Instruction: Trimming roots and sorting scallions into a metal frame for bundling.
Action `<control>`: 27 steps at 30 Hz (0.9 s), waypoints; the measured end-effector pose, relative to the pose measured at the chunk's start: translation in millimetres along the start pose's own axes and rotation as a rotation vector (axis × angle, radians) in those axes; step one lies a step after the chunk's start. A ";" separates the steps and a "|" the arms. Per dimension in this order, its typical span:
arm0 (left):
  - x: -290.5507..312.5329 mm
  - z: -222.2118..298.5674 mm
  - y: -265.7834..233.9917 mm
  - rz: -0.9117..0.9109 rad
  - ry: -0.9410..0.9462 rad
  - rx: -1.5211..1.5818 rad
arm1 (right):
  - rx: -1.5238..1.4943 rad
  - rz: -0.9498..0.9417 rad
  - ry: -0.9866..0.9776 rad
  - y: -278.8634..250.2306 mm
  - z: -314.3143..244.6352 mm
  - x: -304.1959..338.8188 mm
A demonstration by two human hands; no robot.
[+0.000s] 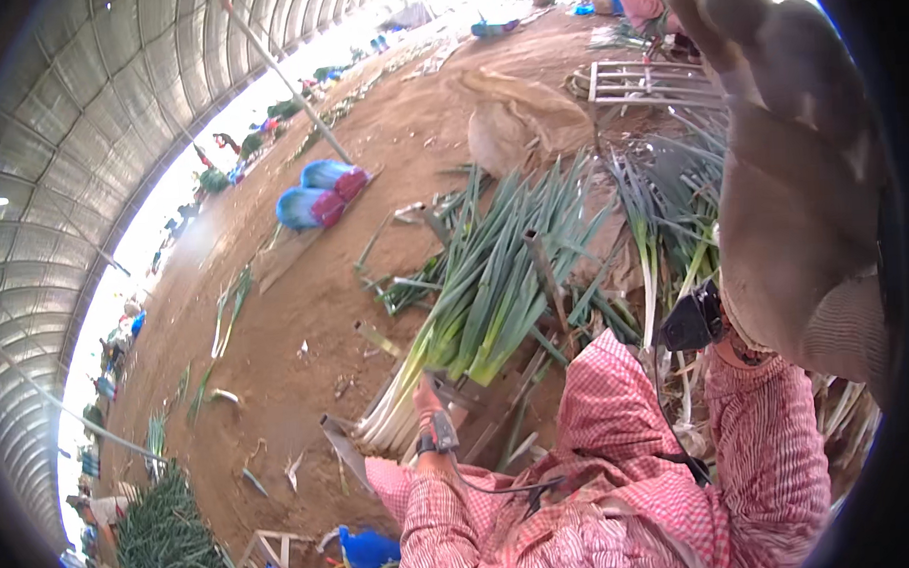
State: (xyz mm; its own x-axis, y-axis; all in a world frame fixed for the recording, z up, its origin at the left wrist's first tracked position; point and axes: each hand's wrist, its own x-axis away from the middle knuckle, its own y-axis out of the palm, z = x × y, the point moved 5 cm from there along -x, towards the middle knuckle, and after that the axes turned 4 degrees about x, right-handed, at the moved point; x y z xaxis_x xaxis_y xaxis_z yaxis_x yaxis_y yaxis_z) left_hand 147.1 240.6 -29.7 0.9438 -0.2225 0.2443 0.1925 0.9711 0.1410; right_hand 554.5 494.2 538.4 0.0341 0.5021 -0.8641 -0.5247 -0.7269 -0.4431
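Note:
A big pile of long green onions [480, 293] lies in front of me, white stalks toward me and green leaves pointing away. My left hand [425, 397] is against the right side of the white stalks, a strap and small device on its wrist; its fingers are mostly hidden. Raised close to the camera at the right, my right hand [801, 172] wears a brownish work glove. Its fingers reach upward, somewhat apart, and I see nothing in them. A black device [692, 321] sits at the right wrist. More green onions [662, 212] lie beyond it.
Upright metal stakes [542, 271] stand beside the pile. Two blue-and-red bundles [321, 193] lie on the dirt floor. A white metal frame [653, 82] and a person [645, 7] are farther off. At lower left are cut greens [168, 534] and a blue bag [369, 549].

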 end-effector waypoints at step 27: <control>-41.7 -26.0 -22.5 -0.086 -0.189 0.057 | 0.584 0.817 1.652 -109.8 -137.2 420.7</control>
State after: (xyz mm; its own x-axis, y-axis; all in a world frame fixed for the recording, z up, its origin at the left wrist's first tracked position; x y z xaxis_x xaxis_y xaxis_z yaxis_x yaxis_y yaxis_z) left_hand 110.4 230.2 -68.0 0.8565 -0.3218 0.4036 0.2494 0.9425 0.2223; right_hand 743.2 721.0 190.7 0.1339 -0.9507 -0.2797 -0.9908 -0.1227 -0.0574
